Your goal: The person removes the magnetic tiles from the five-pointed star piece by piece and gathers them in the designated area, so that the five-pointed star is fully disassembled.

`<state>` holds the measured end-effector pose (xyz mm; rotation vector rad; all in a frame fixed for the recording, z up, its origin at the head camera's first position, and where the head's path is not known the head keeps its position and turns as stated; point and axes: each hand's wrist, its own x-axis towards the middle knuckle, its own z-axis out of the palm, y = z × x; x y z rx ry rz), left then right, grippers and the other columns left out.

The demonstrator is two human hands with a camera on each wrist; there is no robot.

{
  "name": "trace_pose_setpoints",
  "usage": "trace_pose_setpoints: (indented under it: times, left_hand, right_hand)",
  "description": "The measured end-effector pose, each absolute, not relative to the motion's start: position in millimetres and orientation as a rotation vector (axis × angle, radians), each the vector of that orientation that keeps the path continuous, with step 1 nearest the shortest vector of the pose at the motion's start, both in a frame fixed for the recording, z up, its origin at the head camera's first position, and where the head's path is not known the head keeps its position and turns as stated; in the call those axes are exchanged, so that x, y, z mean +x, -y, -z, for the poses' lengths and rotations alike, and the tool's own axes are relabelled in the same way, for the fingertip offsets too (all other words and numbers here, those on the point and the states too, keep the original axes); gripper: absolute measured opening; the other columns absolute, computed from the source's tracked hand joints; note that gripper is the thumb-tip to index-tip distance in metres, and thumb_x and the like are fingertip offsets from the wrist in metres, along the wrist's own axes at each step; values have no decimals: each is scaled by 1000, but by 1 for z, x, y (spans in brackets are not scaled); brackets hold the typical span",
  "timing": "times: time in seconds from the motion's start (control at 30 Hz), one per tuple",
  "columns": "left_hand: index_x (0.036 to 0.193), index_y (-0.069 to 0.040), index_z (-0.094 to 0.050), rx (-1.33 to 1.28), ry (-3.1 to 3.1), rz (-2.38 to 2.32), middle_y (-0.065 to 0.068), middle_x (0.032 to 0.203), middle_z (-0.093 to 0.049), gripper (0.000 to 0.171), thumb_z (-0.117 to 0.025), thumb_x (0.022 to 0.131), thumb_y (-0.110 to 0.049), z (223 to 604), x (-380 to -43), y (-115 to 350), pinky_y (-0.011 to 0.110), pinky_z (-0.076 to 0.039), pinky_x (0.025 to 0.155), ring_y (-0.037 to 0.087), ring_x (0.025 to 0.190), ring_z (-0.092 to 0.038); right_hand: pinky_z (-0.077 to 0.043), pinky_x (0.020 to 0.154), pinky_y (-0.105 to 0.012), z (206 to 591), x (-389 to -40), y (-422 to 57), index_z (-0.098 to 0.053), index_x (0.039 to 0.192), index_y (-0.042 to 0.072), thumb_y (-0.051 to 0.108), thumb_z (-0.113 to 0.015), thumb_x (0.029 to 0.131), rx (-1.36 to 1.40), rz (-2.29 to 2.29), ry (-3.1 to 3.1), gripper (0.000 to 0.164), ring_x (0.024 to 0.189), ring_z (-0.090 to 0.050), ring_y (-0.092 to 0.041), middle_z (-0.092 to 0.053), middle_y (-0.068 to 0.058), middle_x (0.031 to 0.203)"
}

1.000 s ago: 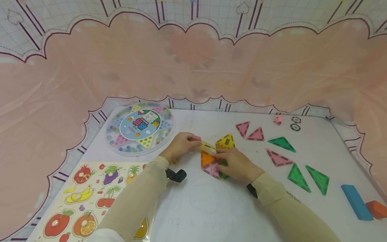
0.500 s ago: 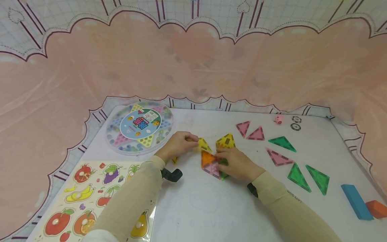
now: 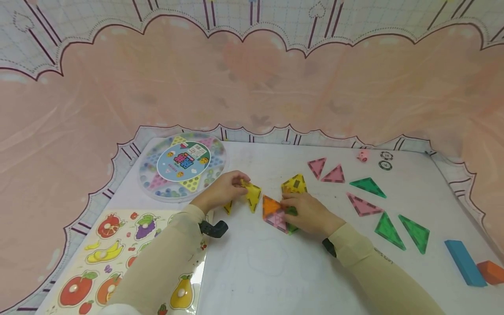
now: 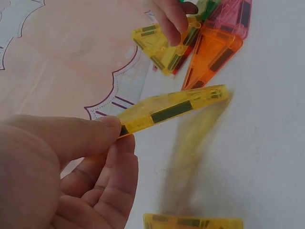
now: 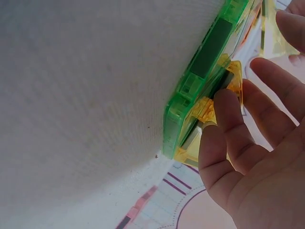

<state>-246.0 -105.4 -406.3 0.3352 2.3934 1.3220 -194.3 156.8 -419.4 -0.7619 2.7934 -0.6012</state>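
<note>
My left hand (image 3: pixel 220 190) pinches a yellow triangular magnetic tile (image 3: pixel 253 196) between thumb and fingers; in the left wrist view the tile (image 4: pixel 171 109) is held tilted above the white table. Part of another yellow tile (image 3: pixel 228 207) shows below this hand. My right hand (image 3: pixel 309 213) rests on a cluster of magnetic tiles: orange (image 3: pixel 271 204), pink (image 3: pixel 277 220), green (image 3: pixel 292 211) and yellow (image 3: pixel 294 183). From the right wrist, its gently bent fingers (image 5: pixel 228 112) touch yellow tile pieces beside a green tile edge (image 5: pixel 205 57). The right palm hides part of the cluster.
Pink triangles (image 3: pixel 334 174) and green triangles (image 3: pixel 389 232) lie loose to the right. A round marble-game case (image 3: pixel 143 175) stands back left, a fruit picture board (image 3: pixel 135 218) front left. Blue (image 3: pixel 464 262) and orange blocks (image 3: pixel 490 272) lie at the right edge.
My left hand has drawn the yellow triangle leftward, away from the cluster, and turned it so a point faces down. My right hand has stayed on the cluster.
</note>
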Motion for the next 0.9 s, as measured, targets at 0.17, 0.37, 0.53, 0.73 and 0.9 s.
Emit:
trace_pose_setpoints:
  times: [0.17,0.37,0.53,0.73,0.9]
  left_hand:
    - [116,-16,-54,336,-2404,-1263,1,106,-56,31,-60,86,-22,406,-246,110,31,-45,76,19,92,-53]
    - [122,-18,-53,348,-2480,-1122,3,108,-53,36,-58,87,-20,404,-249,109,31,-45,77,19,90,-51]
    - [129,-21,-48,351,-2522,-1004,4,109,-51,43,-57,87,-20,402,-251,103,31,-44,76,21,88,-48]
    - [130,-23,-46,308,-2553,-972,1,104,-51,46,-59,86,-19,404,-254,96,28,-45,71,20,86,-49]
    - [124,-19,-49,298,-2595,-946,1,102,-53,40,-60,85,-19,408,-257,92,28,-45,73,18,86,-50]
  right_hand:
    - [-29,98,-43,419,-193,-158,-59,119,15,33,-61,83,-768,596,-2797,40,123,-36,-22,-44,-2,132]
    - [-30,98,-43,419,-194,-158,-59,119,14,33,-60,84,-778,578,-2794,40,122,-38,-22,-45,-1,131]
    - [-30,98,-42,418,-194,-159,-59,119,15,33,-60,83,-775,592,-2784,40,122,-37,-21,-45,-1,132]
    - [-29,98,-42,418,-194,-158,-59,120,15,33,-60,84,-760,583,-2776,40,124,-36,-20,-44,0,133]
    - [-29,99,-42,417,-194,-159,-58,121,16,34,-60,84,-741,580,-2772,41,124,-35,-20,-44,1,133]
